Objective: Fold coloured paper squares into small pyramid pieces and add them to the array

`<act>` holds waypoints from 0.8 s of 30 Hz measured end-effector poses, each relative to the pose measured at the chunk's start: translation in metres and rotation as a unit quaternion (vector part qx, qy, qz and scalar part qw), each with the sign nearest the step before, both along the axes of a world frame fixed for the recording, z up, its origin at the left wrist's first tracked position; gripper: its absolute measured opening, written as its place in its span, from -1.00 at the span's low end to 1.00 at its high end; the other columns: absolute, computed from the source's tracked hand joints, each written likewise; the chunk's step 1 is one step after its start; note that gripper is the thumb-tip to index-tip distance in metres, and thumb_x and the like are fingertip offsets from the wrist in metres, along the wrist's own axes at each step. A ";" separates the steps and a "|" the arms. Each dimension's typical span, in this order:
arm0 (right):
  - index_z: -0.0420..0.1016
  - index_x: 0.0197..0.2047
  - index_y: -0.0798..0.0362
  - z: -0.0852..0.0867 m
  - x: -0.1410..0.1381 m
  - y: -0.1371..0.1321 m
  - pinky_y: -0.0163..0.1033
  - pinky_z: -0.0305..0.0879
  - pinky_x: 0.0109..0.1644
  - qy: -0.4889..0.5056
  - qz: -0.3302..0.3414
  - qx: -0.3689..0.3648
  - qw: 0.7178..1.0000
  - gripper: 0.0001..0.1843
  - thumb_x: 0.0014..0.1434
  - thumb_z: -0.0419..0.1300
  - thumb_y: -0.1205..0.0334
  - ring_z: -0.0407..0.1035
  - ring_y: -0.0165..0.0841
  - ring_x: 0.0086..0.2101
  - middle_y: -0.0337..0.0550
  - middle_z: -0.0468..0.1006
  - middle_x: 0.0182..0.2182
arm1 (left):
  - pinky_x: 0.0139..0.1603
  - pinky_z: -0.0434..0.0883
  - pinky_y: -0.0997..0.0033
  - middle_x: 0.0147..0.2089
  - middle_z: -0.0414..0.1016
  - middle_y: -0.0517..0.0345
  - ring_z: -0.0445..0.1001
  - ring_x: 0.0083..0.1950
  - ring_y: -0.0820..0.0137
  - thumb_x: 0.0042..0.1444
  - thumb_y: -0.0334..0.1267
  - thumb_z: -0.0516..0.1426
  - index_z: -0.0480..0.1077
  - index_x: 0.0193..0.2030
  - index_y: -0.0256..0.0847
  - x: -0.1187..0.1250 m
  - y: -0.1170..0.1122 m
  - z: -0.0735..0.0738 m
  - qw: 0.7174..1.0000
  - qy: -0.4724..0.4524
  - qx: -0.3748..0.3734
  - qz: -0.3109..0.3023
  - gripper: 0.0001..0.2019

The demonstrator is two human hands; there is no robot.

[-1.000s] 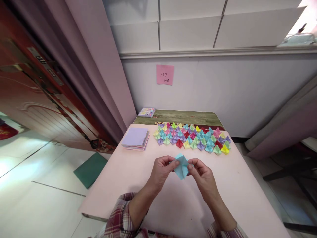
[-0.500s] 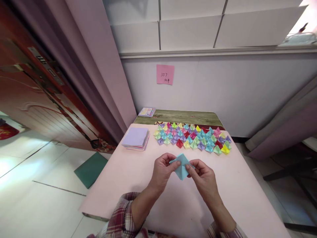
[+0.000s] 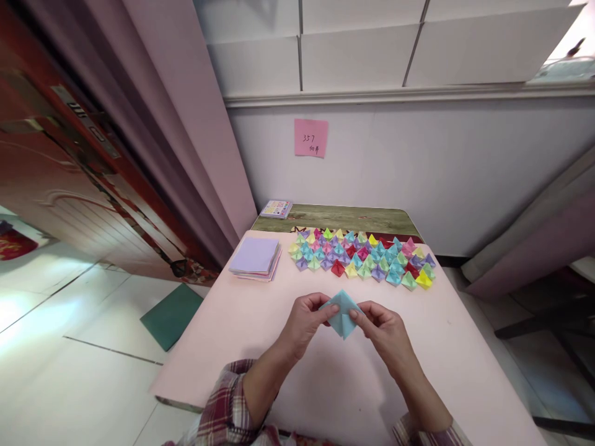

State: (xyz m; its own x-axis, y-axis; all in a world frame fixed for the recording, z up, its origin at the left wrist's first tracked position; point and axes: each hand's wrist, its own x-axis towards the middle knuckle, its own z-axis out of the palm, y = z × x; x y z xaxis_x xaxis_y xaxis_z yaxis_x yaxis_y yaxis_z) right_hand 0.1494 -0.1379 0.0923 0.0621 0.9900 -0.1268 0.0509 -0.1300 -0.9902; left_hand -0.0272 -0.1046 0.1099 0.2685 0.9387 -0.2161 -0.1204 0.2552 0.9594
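Observation:
A light blue folded origami paper (image 3: 343, 305), shaped like a diamond with creases down its middle, is held above the pink tabletop. My left hand (image 3: 310, 319) pinches its left side, thumb on the front face and fingers behind. On the right side, my right hand (image 3: 380, 327) grips it the same way, its thumb near the centre. Beyond the hands lie rows of small folded paper pieces (image 3: 362, 257) in many colours. To their left sits a stack of square paper sheets (image 3: 255, 256) with a lilac sheet on top.
The pink-covered table (image 3: 223, 347) reaches back to a green wood-patterned strip (image 3: 344, 217) by the wall. A small printed pack (image 3: 276, 209) lies at the back left corner. A pink note (image 3: 311, 138) is stuck to the wall. A green square (image 3: 171, 316) lies on the floor.
The blue paper looks flatter and more evenly diamond-shaped, its side points less spread. Both hands keep hold of it in nearly the same place.

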 end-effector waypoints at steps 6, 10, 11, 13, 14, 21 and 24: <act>0.64 -0.24 0.08 -0.005 0.004 0.001 -0.35 -0.02 -0.58 -0.058 0.006 -0.051 0.997 -0.55 0.02 0.30 -0.15 0.06 -0.48 -0.67 -0.33 0.33 -0.75 | -0.63 0.10 0.55 -0.68 0.30 0.28 0.17 -0.68 0.58 0.04 0.02 0.23 0.55 -0.32 -0.30 -0.005 0.001 -0.005 0.995 0.093 0.023 -0.038 -0.64; 0.61 -0.22 0.10 -0.004 0.000 0.001 -0.37 -0.04 -0.62 0.021 -0.005 -0.092 0.995 -0.49 -0.02 0.32 -0.18 0.05 -0.52 -0.70 -0.29 0.42 -0.71 | -0.68 0.15 0.56 -0.76 0.29 0.29 0.24 -0.74 0.53 0.04 0.05 0.23 0.54 -0.22 -0.32 -0.003 0.000 -0.006 0.996 0.067 -0.036 -0.038 -0.59; 0.61 -0.23 0.10 -0.004 -0.001 0.001 -0.37 0.00 -0.62 0.045 -0.008 -0.094 0.994 -0.49 -0.04 0.33 -0.18 0.09 -0.52 -0.70 -0.27 0.45 -0.68 | -0.69 0.16 0.57 -0.74 0.32 0.27 0.25 -0.74 0.53 0.02 0.05 0.24 0.54 -0.21 -0.32 -0.001 -0.001 -0.006 0.997 0.054 -0.049 -0.031 -0.58; 0.60 -0.23 0.11 -0.004 -0.004 0.001 -0.37 0.11 -0.58 0.083 -0.018 -0.097 0.992 -0.48 -0.08 0.37 -0.17 0.20 -0.49 -0.67 -0.21 0.51 -0.61 | -0.69 0.21 0.56 -0.66 0.44 0.19 0.28 -0.75 0.53 0.00 0.05 0.25 0.53 -0.19 -0.33 0.001 -0.001 -0.006 0.997 0.028 -0.073 -0.018 -0.57; 0.60 -0.23 0.11 -0.003 -0.004 0.001 -0.36 0.17 -0.55 0.095 -0.024 -0.099 0.990 -0.47 -0.10 0.38 -0.17 0.26 -0.47 -0.64 -0.18 0.54 -0.58 | -0.66 0.27 0.54 -0.60 0.50 0.14 0.31 -0.73 0.53 -0.02 0.05 0.26 0.53 -0.19 -0.33 0.002 -0.001 -0.006 0.996 0.018 -0.085 -0.011 -0.56; 0.61 -0.27 0.12 -0.005 -0.009 0.006 -0.26 0.40 -0.29 0.121 -0.059 -0.073 0.988 -0.50 -0.13 0.42 -0.13 0.46 -0.32 -0.41 -0.08 0.61 -0.43 | -0.42 0.50 0.41 -0.24 0.60 -0.10 0.56 -0.41 0.34 -0.09 0.01 0.32 0.54 -0.23 -0.35 0.006 0.002 -0.009 0.992 -0.034 -0.116 0.020 -0.57; 0.61 -0.31 0.12 -0.011 -0.011 0.010 -0.23 0.42 -0.23 0.139 -0.073 -0.048 0.986 -0.55 -0.12 0.43 -0.10 0.46 -0.33 -0.39 -0.11 0.60 -0.44 | -0.39 0.52 0.38 -0.24 0.59 -0.12 0.57 -0.35 0.30 -0.11 -0.03 0.35 0.54 -0.26 -0.38 0.007 0.005 -0.013 0.992 -0.059 -0.105 0.040 -0.58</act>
